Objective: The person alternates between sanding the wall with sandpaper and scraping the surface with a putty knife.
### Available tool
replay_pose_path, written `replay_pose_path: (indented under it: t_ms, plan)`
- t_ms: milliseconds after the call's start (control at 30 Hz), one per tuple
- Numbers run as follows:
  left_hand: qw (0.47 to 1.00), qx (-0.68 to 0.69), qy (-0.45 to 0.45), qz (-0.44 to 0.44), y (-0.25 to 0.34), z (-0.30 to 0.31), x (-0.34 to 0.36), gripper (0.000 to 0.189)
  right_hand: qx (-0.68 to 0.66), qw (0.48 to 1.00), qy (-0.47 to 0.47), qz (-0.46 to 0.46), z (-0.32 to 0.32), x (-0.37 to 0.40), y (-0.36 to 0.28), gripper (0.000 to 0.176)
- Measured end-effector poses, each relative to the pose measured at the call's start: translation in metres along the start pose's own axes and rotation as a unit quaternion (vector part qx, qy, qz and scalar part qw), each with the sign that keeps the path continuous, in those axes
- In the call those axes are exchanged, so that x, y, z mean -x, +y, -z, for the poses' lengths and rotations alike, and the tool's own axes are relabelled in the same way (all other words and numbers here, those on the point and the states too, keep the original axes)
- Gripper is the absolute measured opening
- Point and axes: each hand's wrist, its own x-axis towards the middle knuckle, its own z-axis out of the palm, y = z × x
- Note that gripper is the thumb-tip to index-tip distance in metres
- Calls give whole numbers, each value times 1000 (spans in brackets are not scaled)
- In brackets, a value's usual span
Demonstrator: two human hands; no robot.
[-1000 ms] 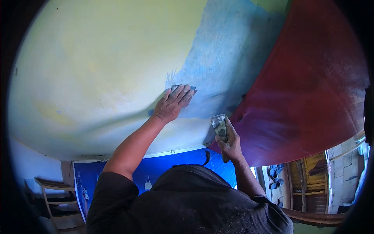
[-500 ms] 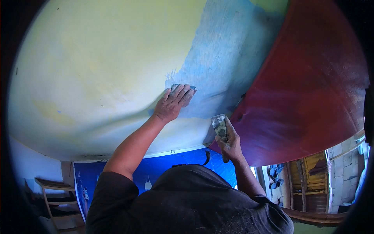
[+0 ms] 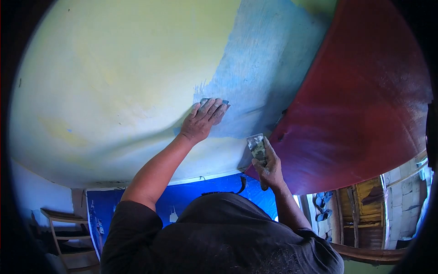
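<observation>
My left hand (image 3: 200,122) lies against the wall with its fingers over a dark piece of sandpaper (image 3: 222,102). Only the sheet's edges show past the fingertips. The sandpaper sits at the lower left part of a blue-grey patch (image 3: 255,59) on the yellow-green wall (image 3: 137,64). Lower right, my right hand (image 3: 270,170) is closed round a putty knife (image 3: 257,145), whose smeared blade points up. Its handle end shows below the fist. Pale dust coats the fingers of both hands.
A dark red sheet or curtain (image 3: 360,96) hangs at the right, close to my right hand. Below the wall is a blue surface (image 3: 182,196). A wooden shelf (image 3: 68,219) stands lower left. Several shoes (image 3: 324,214) appear through an opening lower right.
</observation>
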Motion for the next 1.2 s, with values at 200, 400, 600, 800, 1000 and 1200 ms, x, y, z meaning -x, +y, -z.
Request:
replay_pose_path:
  t_ms: [200, 400, 600, 800, 1000, 1200]
  plan:
    - [1000, 11, -12, -8, -1, 1, 1, 69, -27, 999, -10, -38, 0, 2, -13, 87]
    - [1000, 12, -17, -6, 1, -2, 3, 69, -17, 1000, 0, -27, -1, 3, -6, 87]
    - [1000, 1, -18, -1, 1, 0, 1, 68, -2, 1000, -2, -28, 0, 4, -12, 86]
    - [1000, 5, -18, 2, 1, 0, 1, 68, -19, 1000, -4, -17, -1, 5, -5, 86]
    - [1000, 15, -25, 2, 1, 0, 3, 67, -1, 1000, 1, -14, 0, 6, -6, 87]
    - [1000, 12, -12, 2, 0, 1, 0, 65, -13, 1000, -5, -13, 0, 7, -7, 86]
